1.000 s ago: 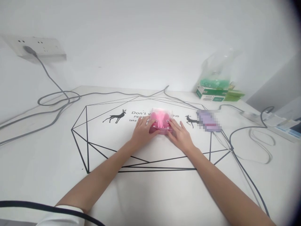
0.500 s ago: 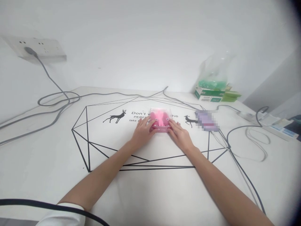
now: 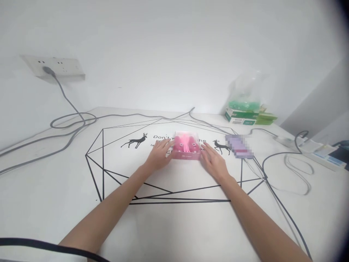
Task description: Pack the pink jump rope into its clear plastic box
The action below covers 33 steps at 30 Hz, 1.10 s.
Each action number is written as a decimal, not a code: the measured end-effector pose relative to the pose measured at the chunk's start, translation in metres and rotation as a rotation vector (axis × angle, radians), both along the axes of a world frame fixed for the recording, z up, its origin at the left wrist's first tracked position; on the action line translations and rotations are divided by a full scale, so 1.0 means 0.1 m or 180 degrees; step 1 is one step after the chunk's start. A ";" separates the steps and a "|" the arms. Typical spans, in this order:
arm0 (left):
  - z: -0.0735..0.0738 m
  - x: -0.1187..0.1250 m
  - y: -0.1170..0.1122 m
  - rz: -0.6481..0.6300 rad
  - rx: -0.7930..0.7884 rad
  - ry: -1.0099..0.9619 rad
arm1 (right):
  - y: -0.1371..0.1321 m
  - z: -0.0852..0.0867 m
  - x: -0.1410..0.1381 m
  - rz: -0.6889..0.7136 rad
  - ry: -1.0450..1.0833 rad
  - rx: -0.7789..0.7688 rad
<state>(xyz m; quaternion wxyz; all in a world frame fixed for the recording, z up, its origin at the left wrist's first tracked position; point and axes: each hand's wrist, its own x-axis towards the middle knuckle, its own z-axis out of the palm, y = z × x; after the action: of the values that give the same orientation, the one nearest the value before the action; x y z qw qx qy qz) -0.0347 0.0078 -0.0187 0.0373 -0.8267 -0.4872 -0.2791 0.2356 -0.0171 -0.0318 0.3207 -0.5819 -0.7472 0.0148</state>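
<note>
A small clear box with pink items inside (image 3: pixel 186 147) lies flat on the white table (image 3: pixel 174 225), over black printed lettering and deer figures. My left hand (image 3: pixel 158 155) rests at the box's left side with fingers stretched out toward it. My right hand (image 3: pixel 214 160) lies at the box's right side, fingers also extended and flat on the table. Neither hand grips the box; whether fingertips touch its sides is hard to tell.
A blurred purple object (image 3: pixel 239 146) lies right of the box. Green boxes under a clear bag (image 3: pixel 245 109) stand at the back right. Grey cables (image 3: pixel 71 125) run from a wall socket (image 3: pixel 54 67). A power strip (image 3: pixel 313 151) and a looped cable (image 3: pixel 297 171) lie at the right.
Both hands have come off the box and moved out to its sides, fingers opening. The box now lies flat on the table. The view has shifted slightly.
</note>
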 end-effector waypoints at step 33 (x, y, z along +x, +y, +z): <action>-0.27 -0.21 0.08 0.0532 -0.0693 0.0568 | 0.03 -0.08 0.04 -0.0267 -0.0763 -0.0797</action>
<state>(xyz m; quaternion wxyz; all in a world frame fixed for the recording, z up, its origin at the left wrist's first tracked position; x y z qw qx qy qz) -0.0556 0.0159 -0.0457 0.0137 -0.8039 -0.5764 -0.1460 0.2400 -0.0144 -0.0394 0.1547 -0.6456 -0.7475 0.0249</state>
